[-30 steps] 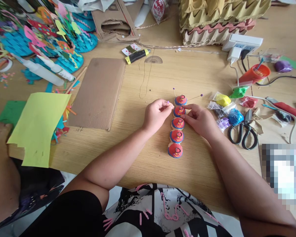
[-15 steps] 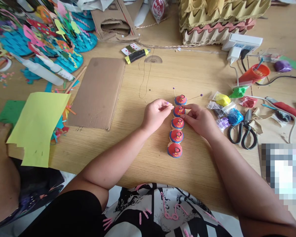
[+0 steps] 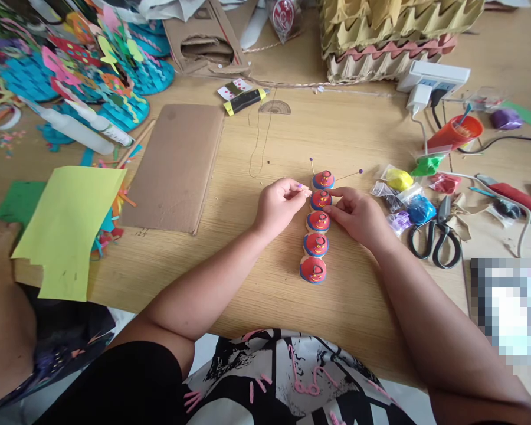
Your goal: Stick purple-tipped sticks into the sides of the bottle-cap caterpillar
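Observation:
A strip of egg-carton cups [image 3: 317, 245], painted red with blue rims and yellow smiles, runs lengthwise on the table. Two thin purple-tipped sticks [image 3: 350, 175] poke out from the far cup. At the left side of the second cup [image 3: 321, 199], my left hand [image 3: 279, 205] is closed in a pinch on a small thin stick with a purple tip [image 3: 300, 186]; its other end is hard to see. My right hand [image 3: 358, 213] grips that same cup from the right, thumb and forefinger against its edge.
Black scissors [image 3: 438, 233] and bagged coloured clay [image 3: 420, 208] lie to the right, near an orange cup [image 3: 458, 133]. Cardboard [image 3: 174, 168] and yellow paper [image 3: 68, 227] lie left, beside another person's arm [image 3: 4, 319]. Egg trays [image 3: 389, 59] are stacked behind.

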`<state>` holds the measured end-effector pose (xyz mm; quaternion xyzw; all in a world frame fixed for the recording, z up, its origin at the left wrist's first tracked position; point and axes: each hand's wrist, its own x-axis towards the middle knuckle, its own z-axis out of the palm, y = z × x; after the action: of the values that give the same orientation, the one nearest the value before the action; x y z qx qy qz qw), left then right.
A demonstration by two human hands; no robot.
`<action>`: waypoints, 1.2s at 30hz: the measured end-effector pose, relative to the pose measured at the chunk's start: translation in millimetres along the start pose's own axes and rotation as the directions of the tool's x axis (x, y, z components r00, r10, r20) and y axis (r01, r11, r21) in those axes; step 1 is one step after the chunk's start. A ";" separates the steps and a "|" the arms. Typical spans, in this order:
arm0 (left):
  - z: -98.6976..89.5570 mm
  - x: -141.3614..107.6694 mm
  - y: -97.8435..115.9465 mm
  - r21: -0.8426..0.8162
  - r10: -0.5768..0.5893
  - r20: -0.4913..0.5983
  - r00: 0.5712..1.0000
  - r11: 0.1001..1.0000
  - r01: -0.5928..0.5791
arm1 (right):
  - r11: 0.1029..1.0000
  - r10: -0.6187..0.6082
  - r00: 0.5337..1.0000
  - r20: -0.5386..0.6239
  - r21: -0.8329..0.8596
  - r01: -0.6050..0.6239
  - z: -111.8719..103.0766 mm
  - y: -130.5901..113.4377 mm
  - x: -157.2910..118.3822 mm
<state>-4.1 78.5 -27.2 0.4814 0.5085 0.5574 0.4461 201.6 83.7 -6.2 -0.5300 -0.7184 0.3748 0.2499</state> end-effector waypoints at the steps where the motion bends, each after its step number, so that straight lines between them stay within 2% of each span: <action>1: 0.2 -0.1 -0.1 0.000 0.000 0.001 1.000 1.000 0.000 | 1.000 0.004 1.000 0.002 0.003 -0.004 0.0 -0.1 0.2; 23: 2.2 -1.0 -0.8 0.011 0.000 0.008 1.000 1.000 0.000 | 1.000 0.001 1.000 0.007 0.001 -0.001 0.3 4.8 1.1; 36: 1.8 -1.2 -4.9 0.060 0.064 0.018 0.998 0.996 -0.065 | 1.000 -0.002 1.000 0.014 -0.011 0.002 -0.7 1.0 1.9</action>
<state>-2.1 78.0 -32.1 0.5154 0.5056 0.5520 0.4172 202.2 85.8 -6.7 -0.5280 -0.7227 0.3743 0.2425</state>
